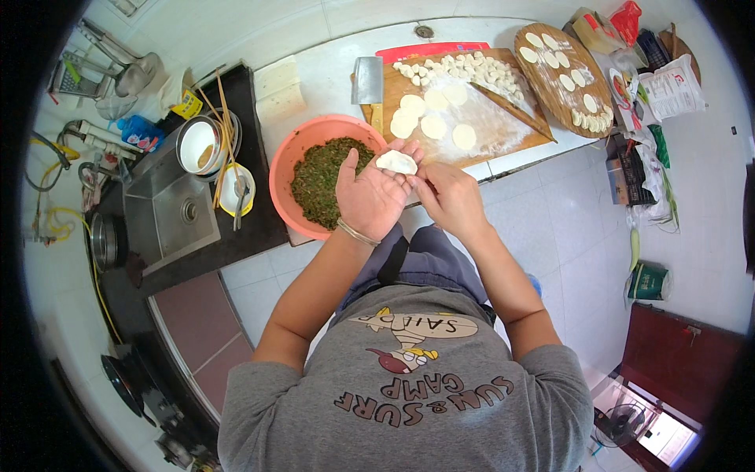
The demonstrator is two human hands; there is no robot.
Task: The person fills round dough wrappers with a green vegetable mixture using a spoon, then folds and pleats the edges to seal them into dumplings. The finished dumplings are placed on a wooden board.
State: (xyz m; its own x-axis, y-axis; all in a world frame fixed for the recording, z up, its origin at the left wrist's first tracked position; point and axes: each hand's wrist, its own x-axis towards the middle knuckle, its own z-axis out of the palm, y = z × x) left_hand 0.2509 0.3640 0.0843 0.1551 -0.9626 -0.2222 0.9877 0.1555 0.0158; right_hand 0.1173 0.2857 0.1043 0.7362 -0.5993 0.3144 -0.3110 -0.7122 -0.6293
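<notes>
My left hand [370,189] is palm up under a white folded dumpling [396,163], which lies across its fingers. Beside it, my right hand [452,200] is closed, thumb and fingers drawn together close to the dumpling's right end. What those fingertips pinch, if anything, is too small to tell. A pink basin [281,169] of chopped green filling [324,185] stands just left of my left hand. Beyond the hands, flat round wrappers [432,127] lie on a floured wooden board [515,141], along with small dough pieces [464,68] and a rolling pin [510,108].
A cleaver [366,81] lies by the board's left edge. To the right, a round wooden board [543,88] carries wrappers and a row of dumplings [591,122]. Stacked bowls [198,144] with long chopsticks [226,134] stand left, near a metal sink [161,212].
</notes>
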